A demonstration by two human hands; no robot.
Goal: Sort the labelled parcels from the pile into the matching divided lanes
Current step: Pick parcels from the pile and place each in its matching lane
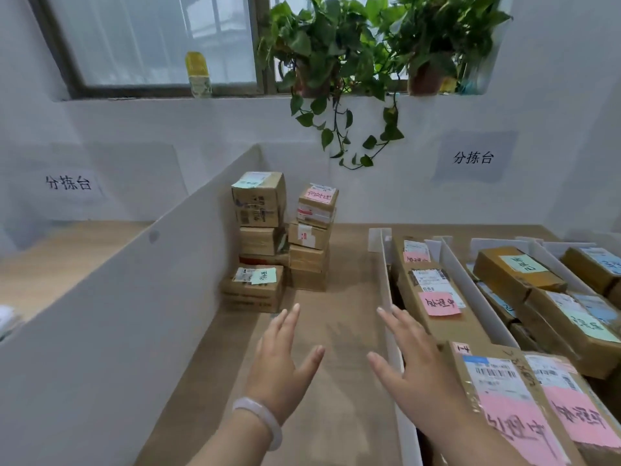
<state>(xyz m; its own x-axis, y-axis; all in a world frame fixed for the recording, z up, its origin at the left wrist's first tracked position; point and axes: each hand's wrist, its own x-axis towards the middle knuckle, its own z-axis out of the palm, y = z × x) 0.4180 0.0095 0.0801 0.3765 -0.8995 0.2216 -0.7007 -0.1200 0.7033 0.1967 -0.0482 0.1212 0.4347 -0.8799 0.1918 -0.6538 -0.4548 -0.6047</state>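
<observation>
A pile of cardboard parcels stands in the far corner of the wooden table [339, 297]. Its left stack [260, 237] carries green labels; the lowest green-label box [253, 290] sits in front. The right stack [312, 240] has a pink-label box [318, 203] on top. My left hand [282, 358] and my right hand [408, 361] hover over the bare table with fingers spread, holding nothing, well short of the pile. To the right, white dividers [391, 314] form lanes: the nearest lane holds pink-label parcels [437, 301], the following lane green-label parcels [517, 267], the farthest blue-label ones [598, 264].
A tall white partition [134, 290] walls off the left side. Two large pink-label parcels [524, 408] lie at the near right. Potted plants [336, 52] hang from the windowsill above. Paper signs [473, 158] are taped to the wall.
</observation>
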